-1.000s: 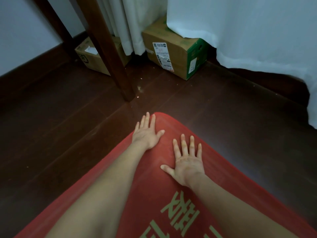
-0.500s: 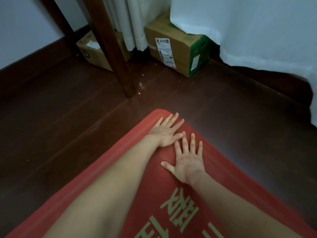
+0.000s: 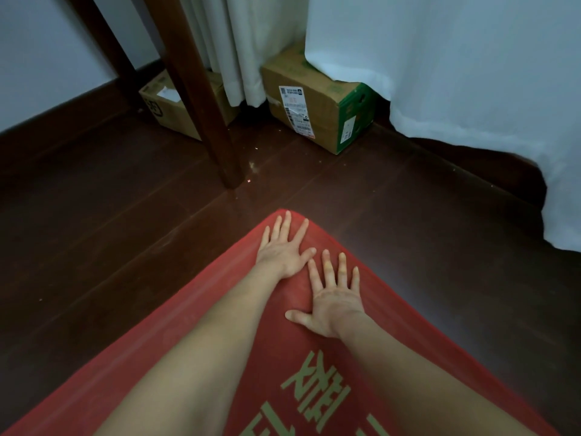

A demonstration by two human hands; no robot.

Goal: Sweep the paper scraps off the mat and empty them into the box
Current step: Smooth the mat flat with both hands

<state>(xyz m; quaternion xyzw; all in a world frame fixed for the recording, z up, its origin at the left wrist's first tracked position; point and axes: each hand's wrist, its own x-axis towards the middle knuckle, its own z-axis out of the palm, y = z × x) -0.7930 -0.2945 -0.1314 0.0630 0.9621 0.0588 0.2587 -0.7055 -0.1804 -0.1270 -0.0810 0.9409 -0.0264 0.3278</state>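
A red mat (image 3: 393, 297) with pale printed characters lies on the dark wooden floor, one corner pointing away from me. My left hand (image 3: 283, 250) lies flat near that far corner, fingers straight and spread. Just behind it and to the right, my right hand (image 3: 336, 300) presses flat on the mat, thumb out to the left. Neither hand holds anything. Two cardboard boxes stand against the wall: an open one (image 3: 169, 105) at the left, partly behind a wooden leg, and a closed one with a label and green end (image 3: 317, 108). A few tiny specks (image 3: 251, 166) dot the floor near the leg.
A dark wooden furniture leg (image 3: 213, 121) stands on the floor between the mat corner and the boxes. White curtains (image 3: 456, 73) hang down to the floor at the back and right. Dark skirting runs along the left wall.
My left hand slid right across the mat corner, then swung back so its fingers point straight ahead near the corner tip. My right hand stayed flat in place.
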